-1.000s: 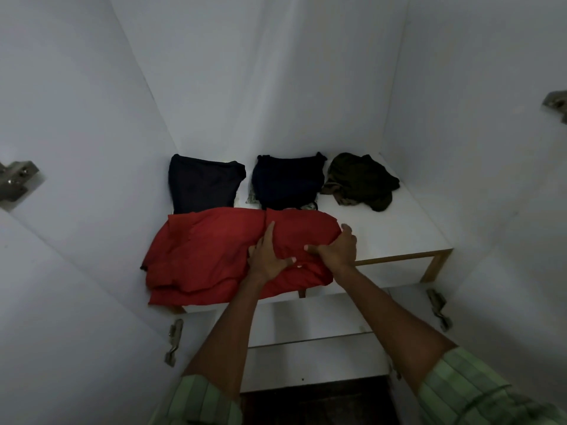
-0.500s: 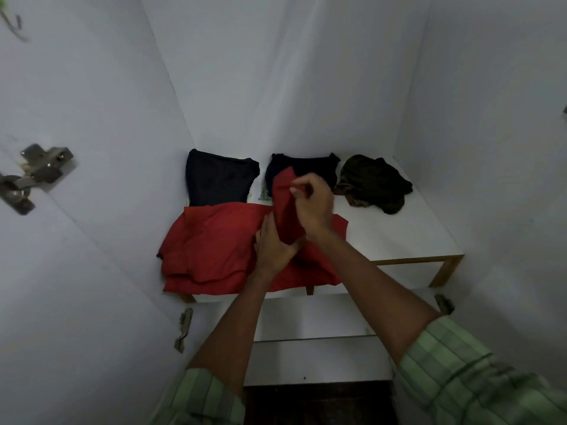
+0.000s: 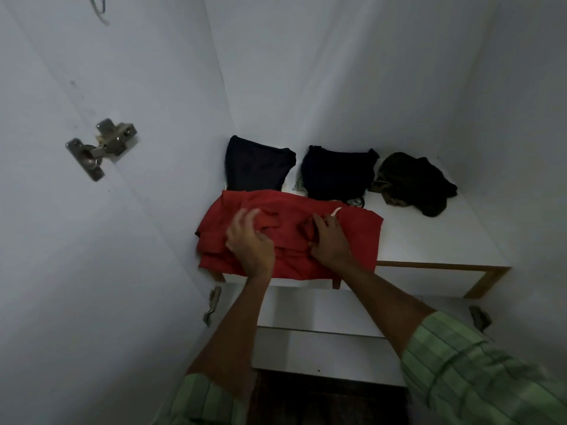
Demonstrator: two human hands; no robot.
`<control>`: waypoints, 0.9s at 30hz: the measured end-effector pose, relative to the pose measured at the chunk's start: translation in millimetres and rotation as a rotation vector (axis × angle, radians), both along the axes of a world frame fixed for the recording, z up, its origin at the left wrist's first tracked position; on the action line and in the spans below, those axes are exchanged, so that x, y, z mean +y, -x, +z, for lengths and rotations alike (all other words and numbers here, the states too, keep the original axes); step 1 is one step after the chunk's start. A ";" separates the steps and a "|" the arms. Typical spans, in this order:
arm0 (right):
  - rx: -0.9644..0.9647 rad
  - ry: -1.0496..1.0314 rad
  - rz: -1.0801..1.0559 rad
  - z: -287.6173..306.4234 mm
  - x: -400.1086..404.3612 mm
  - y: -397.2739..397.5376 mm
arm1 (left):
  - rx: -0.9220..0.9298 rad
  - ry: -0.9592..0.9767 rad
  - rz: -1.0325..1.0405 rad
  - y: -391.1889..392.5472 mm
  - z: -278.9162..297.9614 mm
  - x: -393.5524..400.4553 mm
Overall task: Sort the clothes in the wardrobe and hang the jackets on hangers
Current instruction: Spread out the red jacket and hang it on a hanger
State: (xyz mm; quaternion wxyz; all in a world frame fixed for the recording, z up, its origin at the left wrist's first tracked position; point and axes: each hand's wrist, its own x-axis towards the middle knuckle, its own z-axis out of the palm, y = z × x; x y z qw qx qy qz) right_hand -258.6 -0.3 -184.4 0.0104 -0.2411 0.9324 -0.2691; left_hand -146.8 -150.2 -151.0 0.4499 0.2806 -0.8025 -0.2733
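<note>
On the white wardrobe shelf, the folded red cloth garment looks soft and light, best taken by its edges; the left hand rests loose-fingered, the right hand pinches a fold.

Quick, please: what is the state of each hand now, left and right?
Left hand: open, fingers spread over the red garment.
Right hand: resting on the red garment; whether it pinches the cloth cannot be told.

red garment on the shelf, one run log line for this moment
red garment flat on shelf | left hand resting on it | right hand pinching fold
</note>
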 end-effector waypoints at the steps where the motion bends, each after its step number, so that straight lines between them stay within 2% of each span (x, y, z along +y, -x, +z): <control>1: 0.008 0.020 -0.015 -0.3 0.2 -0.3 | -0.024 0.058 -0.151 4.9 -4.0 5.5; 3: 0.037 0.038 -0.018 2.2 -0.1 0.8 | -0.119 0.055 -0.445 17.8 -12.1 20.4; 5: 0.077 0.036 -0.029 6.0 5.3 1.3 | -0.236 -0.029 -0.607 29.9 -16.5 40.3; 9: 0.052 0.189 -0.136 17.6 32.2 3.5 | -0.242 -0.283 -0.537 51.5 -18.9 71.7; 12: -0.105 0.497 -0.202 26.8 54.5 5.3 | -0.240 -0.376 -0.560 61.8 -14.6 85.3; 14: -0.183 0.774 -0.393 31.5 72.8 7.0 | -0.237 -0.360 -0.660 70.0 -13.5 98.0; 17: -0.137 1.127 -0.833 36.8 109.5 15.0 | -0.289 -0.259 -0.885 85.4 -13.4 122.8; 20: -0.257 1.340 -1.208 28.5 151.8 24.4 | -0.496 0.034 -0.970 99.5 -23.0 149.0; 23: -0.383 1.295 -1.421 12.7 187.3 24.8 | -0.753 0.172 -0.921 105.0 -27.8 172.6; 25: -0.319 1.123 -1.488 12.3 198.8 15.3 | -0.806 0.206 -0.879 108.7 -30.8 180.4; 27: -0.134 0.840 -1.521 19.2 197.1 0.3 | -0.795 0.226 -0.850 110.3 -32.8 181.5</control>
